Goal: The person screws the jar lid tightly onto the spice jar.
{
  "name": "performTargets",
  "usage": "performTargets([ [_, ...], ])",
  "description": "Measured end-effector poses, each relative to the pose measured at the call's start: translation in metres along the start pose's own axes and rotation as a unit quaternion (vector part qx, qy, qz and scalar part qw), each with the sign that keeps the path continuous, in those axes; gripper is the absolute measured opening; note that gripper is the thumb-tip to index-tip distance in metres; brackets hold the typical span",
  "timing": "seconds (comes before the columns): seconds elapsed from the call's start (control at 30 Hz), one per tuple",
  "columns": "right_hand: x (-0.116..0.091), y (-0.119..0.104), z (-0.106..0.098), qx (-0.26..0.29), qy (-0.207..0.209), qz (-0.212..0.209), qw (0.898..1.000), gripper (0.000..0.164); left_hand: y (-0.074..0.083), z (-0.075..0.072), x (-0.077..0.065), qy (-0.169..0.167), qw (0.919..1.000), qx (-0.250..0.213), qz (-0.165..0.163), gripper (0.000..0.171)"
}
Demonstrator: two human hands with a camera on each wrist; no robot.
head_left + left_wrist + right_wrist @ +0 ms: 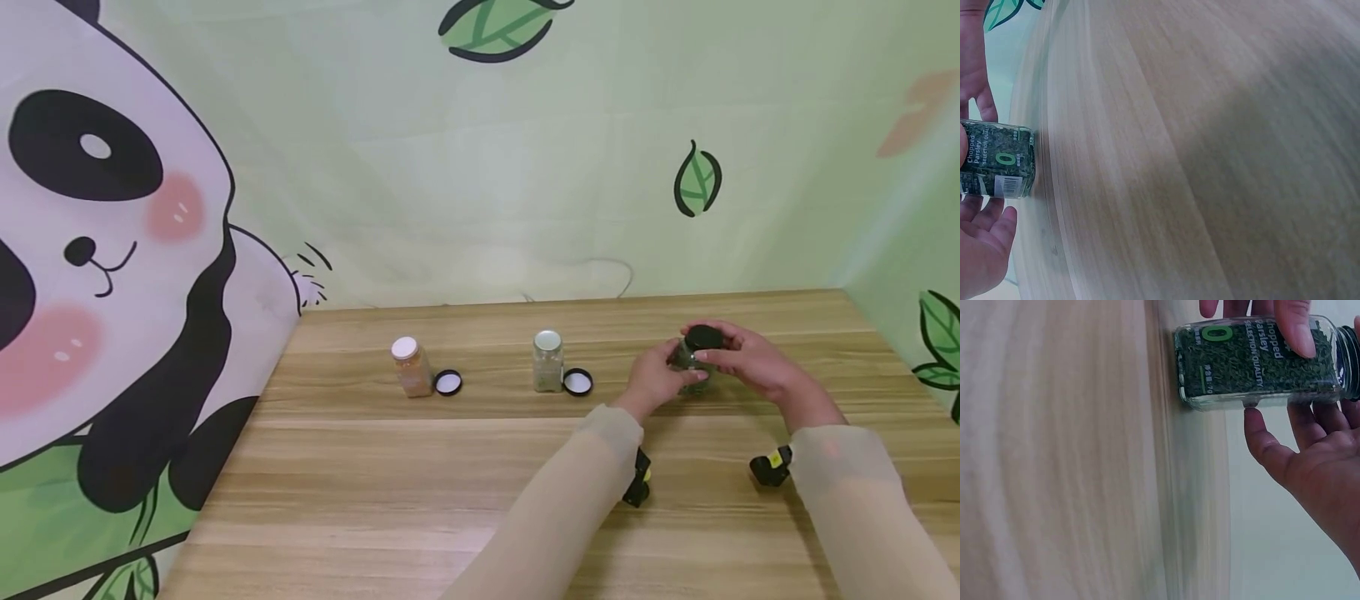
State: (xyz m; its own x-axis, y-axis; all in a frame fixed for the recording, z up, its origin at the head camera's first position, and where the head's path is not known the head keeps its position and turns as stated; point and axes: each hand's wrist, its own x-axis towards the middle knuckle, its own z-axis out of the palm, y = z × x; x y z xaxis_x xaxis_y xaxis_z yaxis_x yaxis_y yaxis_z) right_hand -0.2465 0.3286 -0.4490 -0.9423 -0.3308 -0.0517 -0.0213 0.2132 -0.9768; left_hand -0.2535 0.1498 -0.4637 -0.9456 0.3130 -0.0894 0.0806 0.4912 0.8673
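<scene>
A square glass jar of chopped parsley stands upright at the right side of the table, its base close over the wood. My left hand grips the jar's body, with the thumb across the label in the right wrist view. At the top is a black lid, and my right hand holds it between thumb and fingers. In the left wrist view, the jar's label and barcode show, while the lid is out of frame.
Left of my hands stands a clear jar with a pale top, a black-rimmed lid beside it. Farther left are an orange-filled jar with a white top and another black-rimmed lid. A panda-print cloth hangs behind the wooden table.
</scene>
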Motion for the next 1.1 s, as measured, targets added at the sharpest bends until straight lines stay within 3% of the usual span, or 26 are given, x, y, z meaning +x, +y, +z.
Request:
performTargets([
  [0.2,-0.003,-0.001,0.007,-0.016,0.031,0.011,0.999,0.034,0.001,0.000,-0.001,0.003,0.9999,0.010,0.000,0.055],
  [0.37,-0.006,-0.001,0.012,-0.043,0.057,0.031,0.997,0.036,0.001,0.000,-0.002,0.004,1.0000,0.001,-0.004,0.055],
  [0.67,-0.010,-0.001,0.016,-0.038,0.080,0.012,0.996,0.033,0.001,0.000,-0.002,0.005,1.0000,-0.007,0.003,0.052],
  [0.93,-0.014,-0.003,0.021,-0.062,0.094,0.021,0.993,0.063,0.002,0.001,-0.002,0.006,0.9999,-0.005,-0.007,0.057],
  [1.1,-0.017,-0.002,0.024,-0.075,0.107,0.020,0.991,0.067,0.002,0.000,-0.002,0.007,1.0000,-0.005,-0.003,0.056],
])
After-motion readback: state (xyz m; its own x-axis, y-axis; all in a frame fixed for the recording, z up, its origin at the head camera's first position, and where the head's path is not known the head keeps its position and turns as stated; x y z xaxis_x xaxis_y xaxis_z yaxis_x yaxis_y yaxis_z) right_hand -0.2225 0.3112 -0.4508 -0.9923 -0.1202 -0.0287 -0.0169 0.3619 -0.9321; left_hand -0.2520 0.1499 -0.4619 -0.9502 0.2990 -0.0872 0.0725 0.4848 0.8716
